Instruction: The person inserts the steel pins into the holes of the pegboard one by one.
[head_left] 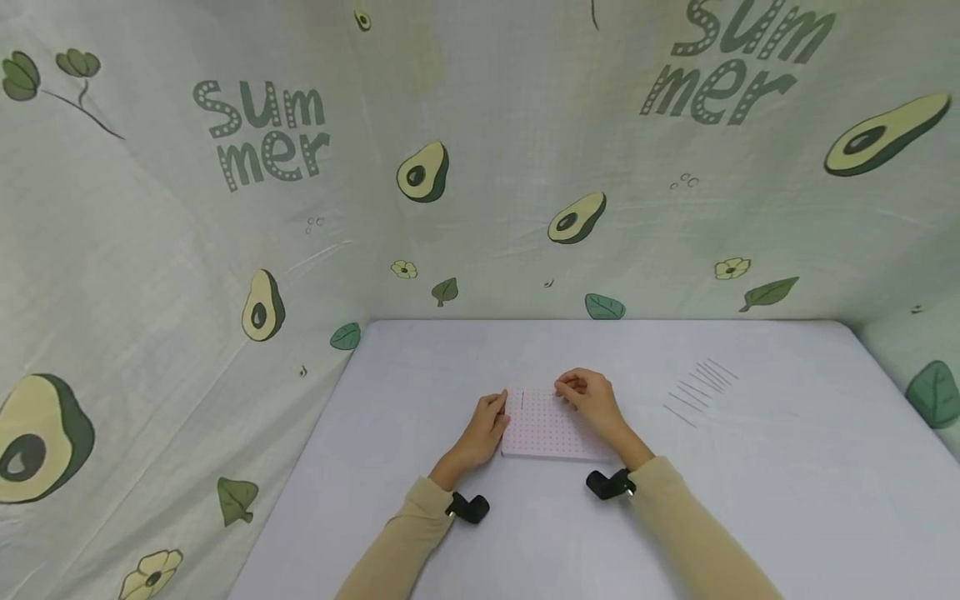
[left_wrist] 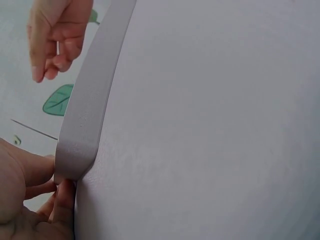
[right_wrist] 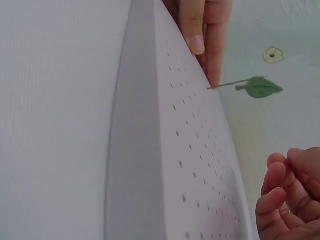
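Note:
A flat pinkish-white pegboard dotted with rows of small holes lies on the table. My left hand grips its left edge; in the left wrist view the thumb and fingers close about the corner. One thin dark rod stands up from the board near its far left corner, close to the left fingertips. Over the board's far right part is my right hand, thumb and forefinger brought together and the other fingers curled. I cannot tell whether something thin is between those fingertips.
Several thin dark rods lie in a slanting row on the white table, right of the board. A cloth printed with avocados and leaves hangs behind the table and at its sides. Each wrist bears a small black camera.

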